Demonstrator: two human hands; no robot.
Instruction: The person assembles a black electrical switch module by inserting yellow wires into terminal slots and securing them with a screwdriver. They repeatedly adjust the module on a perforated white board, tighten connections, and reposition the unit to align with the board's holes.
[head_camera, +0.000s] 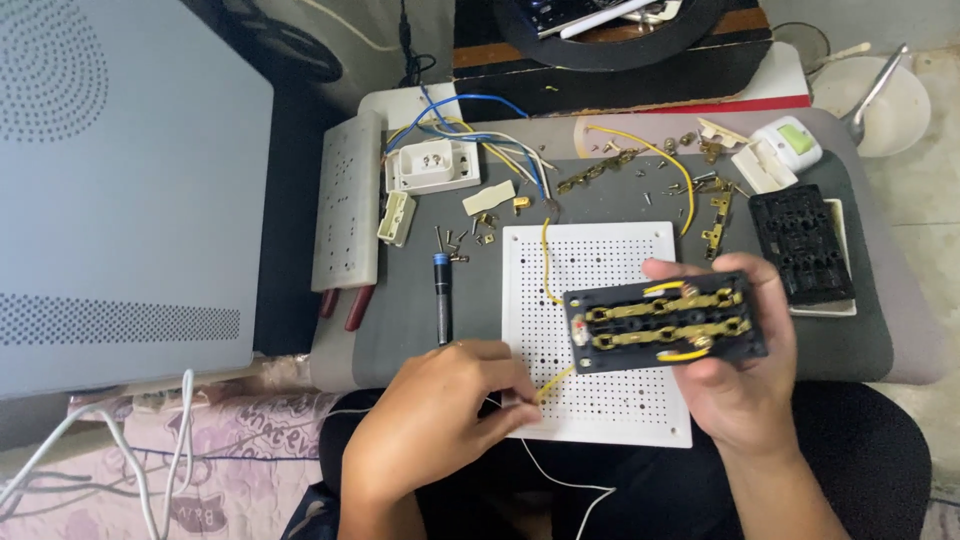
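Meanwhile right hand (735, 385) grips the black socket block (665, 322); left hand (440, 420) pinches its yellow wire (553, 384).

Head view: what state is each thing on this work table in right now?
Black socket module with brass strips: back exposed, held up in right hand.
Thin yellow wire: pinched by left hand, runs to the module.
White perforated board: lying flat.
Black-handled screwdriver: lying untouched.
White socket insert: face up, wires attached.
Small loose screws: scattered.
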